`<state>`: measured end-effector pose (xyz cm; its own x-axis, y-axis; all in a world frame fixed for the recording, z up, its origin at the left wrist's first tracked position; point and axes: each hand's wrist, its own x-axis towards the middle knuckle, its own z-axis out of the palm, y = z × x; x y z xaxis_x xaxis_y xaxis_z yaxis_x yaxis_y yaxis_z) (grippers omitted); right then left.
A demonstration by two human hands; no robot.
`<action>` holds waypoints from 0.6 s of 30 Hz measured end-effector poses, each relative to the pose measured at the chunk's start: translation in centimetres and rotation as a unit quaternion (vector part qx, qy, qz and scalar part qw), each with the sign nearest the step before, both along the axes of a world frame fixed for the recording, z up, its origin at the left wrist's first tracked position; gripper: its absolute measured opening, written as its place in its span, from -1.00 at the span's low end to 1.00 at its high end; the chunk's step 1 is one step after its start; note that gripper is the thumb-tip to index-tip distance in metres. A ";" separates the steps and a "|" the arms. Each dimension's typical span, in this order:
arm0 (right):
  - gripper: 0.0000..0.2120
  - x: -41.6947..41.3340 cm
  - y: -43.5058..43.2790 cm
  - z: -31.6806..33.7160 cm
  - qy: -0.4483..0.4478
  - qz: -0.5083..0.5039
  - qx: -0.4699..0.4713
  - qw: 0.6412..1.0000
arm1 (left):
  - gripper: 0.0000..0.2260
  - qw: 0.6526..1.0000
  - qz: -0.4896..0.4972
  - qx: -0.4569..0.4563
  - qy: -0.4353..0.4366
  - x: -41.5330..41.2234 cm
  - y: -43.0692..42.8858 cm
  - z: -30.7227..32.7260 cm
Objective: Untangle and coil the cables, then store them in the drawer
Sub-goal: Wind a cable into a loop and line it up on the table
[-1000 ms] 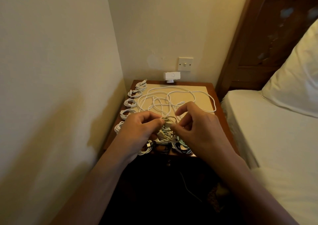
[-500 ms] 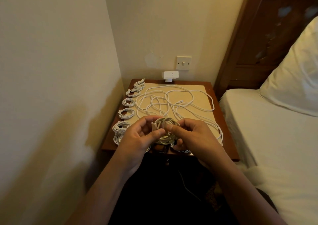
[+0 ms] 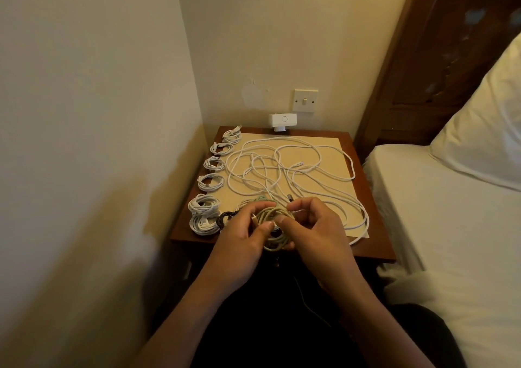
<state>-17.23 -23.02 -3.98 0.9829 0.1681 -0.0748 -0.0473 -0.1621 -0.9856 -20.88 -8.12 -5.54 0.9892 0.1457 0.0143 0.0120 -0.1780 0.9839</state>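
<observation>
Both hands meet over the front edge of the desk, forearms reaching in from below. Left hand point(image 3: 242, 235) has thumb and fingers curled round the left side of a beige round coil of thin cable point(image 3: 275, 215). Right hand point(image 3: 315, 226) grips the coil's right side, thumb laid across the loops and forefinger arched above them. The coil hangs between the hands, its lower loops sagging past the desk edge.

Beneath that edge the space is too dark to read.

The dark brown wooden bedside desk point(image 3: 375, 249) carries a cream rectangular sheet point(image 3: 324, 148). Just left of the left hand lies a black coiled cable point(image 3: 225, 217), and just beyond its knuckles a pale green coil point(image 3: 260, 198) peeks out. Further left, a row of small white coiled cables point(image 3: 210, 181) runs along the desk's left edge towards the wall. Beyond both hands, a loose tangle of long white cable point(image 3: 282, 167) sprawls over the sheet, one loop curving round past the right hand.

Farther back, a white plug adapter point(image 3: 282, 121) sits at the wall under a white wall switch point(image 3: 306, 100). Right of the hands are a white-sheeted bed point(image 3: 451, 226) and a white pillow point(image 3: 485, 131).
</observation>
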 end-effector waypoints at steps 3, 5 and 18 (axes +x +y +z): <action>-0.86 -0.8 0.2 -1.1 -0.032 -0.013 -0.028 0.999 | -0.76 0.985 0.032 0.167 -0.025 -0.3 -0.5 -0.5; -0.85 -1.0 0.1 -1.4 -0.012 -0.003 0.020 1.000 | -0.83 0.976 0.039 0.214 -0.031 -0.3 -0.5 -0.8; -0.72 -1.8 -1.1 -1.9 -0.049 0.002 -0.008 0.999 | -0.75 0.994 -0.007 0.098 0.040 -0.2 0.1 -0.3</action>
<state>-18.98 -24.12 -5.85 0.9850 0.1716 0.0190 0.0500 -0.1781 -0.9827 -21.06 -8.01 -5.85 0.9903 0.1337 -0.0371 0.0842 -0.3664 0.9266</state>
